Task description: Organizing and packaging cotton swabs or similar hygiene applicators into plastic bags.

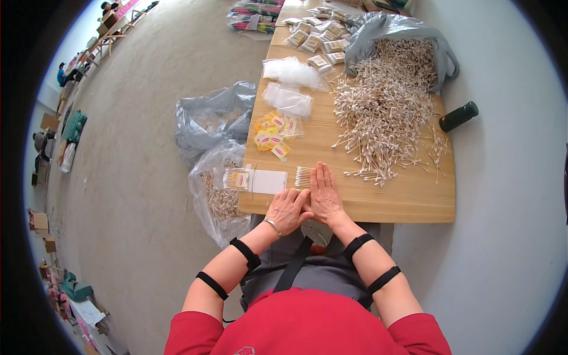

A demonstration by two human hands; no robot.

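A small row of cotton swabs [303,176] lies side by side near the table's front edge. My right hand [325,195] rests flat along the right side of the row, fingers stretched out and together. At the near ends of the swabs is my left hand [287,209], its fingers slightly bent and touching near the right hand; its thumb side is partly hidden. Left of the row lies a white rectangular card or box [269,181]. Beside that, a clear bag [235,178] with swabs and a yellow label reaches past the table's left edge.
A large heap of swabs [381,112] spills from a grey plastic bag [447,50] on the wooden table [319,133]. Yellow labels [271,137], empty clear bags [288,99] and filled packets [319,38] lie farther back. A dark bottle [458,116] is at the right edge; floor bags [216,118] stand left.
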